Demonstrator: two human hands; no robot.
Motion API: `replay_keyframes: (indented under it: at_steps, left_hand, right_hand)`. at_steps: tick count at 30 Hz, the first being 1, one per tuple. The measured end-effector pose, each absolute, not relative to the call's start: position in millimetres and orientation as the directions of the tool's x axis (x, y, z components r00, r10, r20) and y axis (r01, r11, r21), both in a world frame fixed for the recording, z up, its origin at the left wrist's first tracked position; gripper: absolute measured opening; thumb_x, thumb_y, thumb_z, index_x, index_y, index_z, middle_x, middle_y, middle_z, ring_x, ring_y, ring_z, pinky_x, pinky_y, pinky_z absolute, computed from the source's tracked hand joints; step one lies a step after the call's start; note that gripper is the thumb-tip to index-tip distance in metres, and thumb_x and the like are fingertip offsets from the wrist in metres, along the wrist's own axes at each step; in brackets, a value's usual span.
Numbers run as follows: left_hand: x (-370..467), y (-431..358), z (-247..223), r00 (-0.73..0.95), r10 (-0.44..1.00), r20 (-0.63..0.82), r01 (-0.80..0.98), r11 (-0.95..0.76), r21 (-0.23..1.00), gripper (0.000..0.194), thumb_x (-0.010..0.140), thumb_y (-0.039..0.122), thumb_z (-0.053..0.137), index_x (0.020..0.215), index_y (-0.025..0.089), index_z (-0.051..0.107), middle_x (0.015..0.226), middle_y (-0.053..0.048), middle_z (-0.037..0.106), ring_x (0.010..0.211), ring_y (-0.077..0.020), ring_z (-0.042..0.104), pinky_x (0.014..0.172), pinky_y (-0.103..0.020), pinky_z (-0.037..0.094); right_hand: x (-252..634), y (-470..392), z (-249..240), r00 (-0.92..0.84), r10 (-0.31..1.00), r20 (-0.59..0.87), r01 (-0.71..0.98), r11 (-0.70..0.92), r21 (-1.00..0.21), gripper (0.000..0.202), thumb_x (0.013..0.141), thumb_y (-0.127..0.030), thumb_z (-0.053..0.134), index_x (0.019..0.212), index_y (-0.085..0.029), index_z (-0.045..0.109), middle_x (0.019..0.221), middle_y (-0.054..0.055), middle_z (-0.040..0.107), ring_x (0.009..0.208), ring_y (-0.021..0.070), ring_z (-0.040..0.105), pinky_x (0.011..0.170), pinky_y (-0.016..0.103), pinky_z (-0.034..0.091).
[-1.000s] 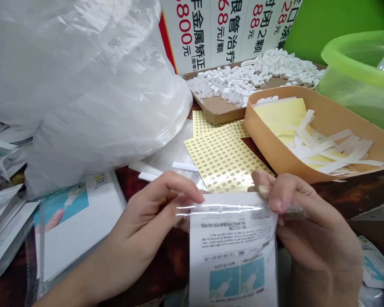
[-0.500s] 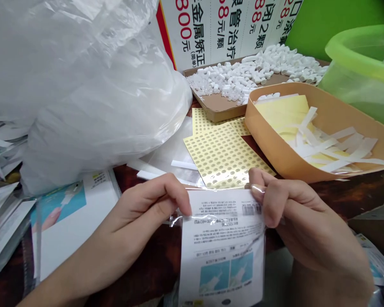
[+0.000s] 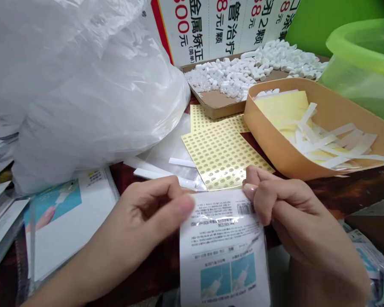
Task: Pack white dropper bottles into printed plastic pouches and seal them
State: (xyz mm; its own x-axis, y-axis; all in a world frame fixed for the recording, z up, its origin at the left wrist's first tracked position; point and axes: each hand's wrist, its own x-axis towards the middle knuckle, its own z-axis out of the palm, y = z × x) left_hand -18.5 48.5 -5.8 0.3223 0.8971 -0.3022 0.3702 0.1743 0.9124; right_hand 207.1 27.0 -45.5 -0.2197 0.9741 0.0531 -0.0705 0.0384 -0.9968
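Observation:
A clear plastic packet point(image 3: 224, 238) with a white printed card inside hangs between my hands at the bottom centre. The card has a barcode and two small blue pictures. My left hand point(image 3: 156, 213) pinches the packet's upper left corner, with the thumb on the near face. At the upper right corner, my right hand point(image 3: 272, 200) grips the edge between thumb and curled fingers. Just beyond the packet lie yellow sheets point(image 3: 224, 153) covered with small round stickers.
A big white plastic bag point(image 3: 96, 98) fills the left. Packaged cards point(image 3: 64, 226) lie below it. Behind are a cardboard tray point(image 3: 222, 106) of small white pieces, an orange box point(image 3: 269, 140) with paper strips, and a green tub point(image 3: 358, 47).
My left thumb has moved up onto the packet's upper left corner, where the fingers were bent over its edge. The view has shifted slightly.

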Motion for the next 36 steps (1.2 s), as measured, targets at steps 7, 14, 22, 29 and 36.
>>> replay_keyframes:
  at_steps: [7, 14, 22, 29, 36]
  left_hand:
    - [-13, 42, -4, 0.234, 0.914, -0.332, 0.364, 0.235, 0.902, 0.046, 0.076, 0.038, 0.074, 0.058, 0.022, 0.034, 0.052, 0.007, 0.04, 0.048, -0.0089, 0.037, 0.041, -0.018, 0.03]
    - [-9, 37, -4, 0.225, 0.907, -0.356, 0.199, 0.315, 0.928, 0.045, 0.073, 0.036, 0.078, 0.06, 0.023, 0.036, 0.057, 0.005, 0.051, 0.054, -0.0141, 0.055, 0.045, -0.022, 0.046]
    - [-17, 33, -14, 0.053, 0.99, -0.131, 0.115, 0.124, 0.986, 0.042, 0.076, 0.031, 0.079, 0.064, 0.023, 0.039, 0.072, 0.006, 0.066, 0.063, -0.0126, 0.061, 0.049, -0.019, 0.05]
    - [-18, 25, -7, 0.044, 0.969, 0.244, 0.4, -0.241, 0.884, 0.036, 0.076, 0.03, 0.077, 0.061, 0.025, 0.044, 0.076, 0.008, 0.072, 0.061, -0.0129, 0.065, 0.046, -0.019, 0.052]
    - [-24, 30, -10, 0.062, 0.963, 0.261, 0.356, -0.266, 0.896, 0.029, 0.074, 0.023, 0.078, 0.072, 0.029, 0.049, 0.083, 0.005, 0.073, 0.059, -0.0165, 0.069, 0.043, -0.022, 0.06]
  right_hand:
    - [205, 27, -43, -0.16, 0.986, 0.039, -0.118, 0.02, -0.993, 0.032, 0.09, -0.013, 0.053, 0.062, -0.024, 0.065, 0.072, -0.002, 0.045, 0.068, 0.0116, 0.044, 0.056, 0.027, 0.032]
    - [198, 25, -35, -0.021, 0.994, -0.103, -0.337, -0.104, -0.936, 0.009, 0.082, -0.022, 0.066, 0.087, -0.028, 0.07, 0.078, -0.001, 0.054, 0.062, 0.0113, 0.048, 0.049, 0.021, 0.036]
    - [182, 23, -40, 0.305, 0.951, 0.051, -0.428, 0.185, -0.884, 0.019, 0.085, -0.036, 0.053, 0.096, -0.026, 0.064, 0.096, 0.004, 0.055, 0.083, 0.0181, 0.058, 0.064, 0.028, 0.053]
    - [134, 6, -28, 0.396, 0.914, 0.09, -0.095, 0.138, -0.986, 0.086, 0.059, -0.034, 0.09, 0.129, -0.038, 0.04, 0.124, 0.005, 0.057, 0.108, 0.0266, 0.062, 0.083, 0.038, 0.057]
    - [148, 21, -38, 0.191, 0.975, -0.115, -0.596, 0.022, -0.803, 0.046, 0.079, -0.023, 0.077, 0.114, -0.032, 0.049, 0.085, -0.005, 0.068, 0.071, 0.0104, 0.066, 0.063, 0.021, 0.055]
